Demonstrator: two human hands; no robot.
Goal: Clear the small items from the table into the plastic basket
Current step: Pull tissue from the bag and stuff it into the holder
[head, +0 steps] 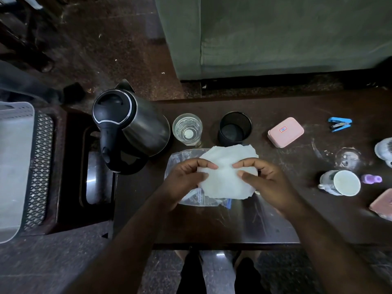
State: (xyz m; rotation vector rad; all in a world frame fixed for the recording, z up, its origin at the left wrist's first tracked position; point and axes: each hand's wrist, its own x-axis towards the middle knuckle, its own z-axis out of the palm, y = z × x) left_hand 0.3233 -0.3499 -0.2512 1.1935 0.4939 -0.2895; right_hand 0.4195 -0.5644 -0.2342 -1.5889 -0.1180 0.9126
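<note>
At the far left, off the table and on a lower dark stand, sits the plastic basket (14, 166), pale grey with a slotted rim; only part of it is in view, and I cannot see anything inside it. To the right of it, at the left end of the dark table (212, 225), stands an electric kettle (129, 128). Next comes a clear glass (187, 128), and just beside it a black mesh cup (234, 128). Nearer to the person, in the middle of the table, lies a clear plastic bag (182, 158), and above it both hands hold a white paper napkin (227, 172). The left hand (184, 179) grasps the left edge of the napkin between thumb and fingers, and the right hand (265, 183) grasps the right edge in the same way; the sheet is lifted a little over the bag. Farther right are a pink box (286, 132), a blue stapler (340, 124), a white mug (339, 183) lying on its side, a small purple bottle (371, 179), and other items partly cut by the right border. I judge that the step in hand is the napkin: it seems to be gathered or folded for carrying. The next move, I think, calls for bringing it far to the left, past the kettle, and releasing it over the basket, which is well apart from the hands. Most small items are not yet cleared.
</note>
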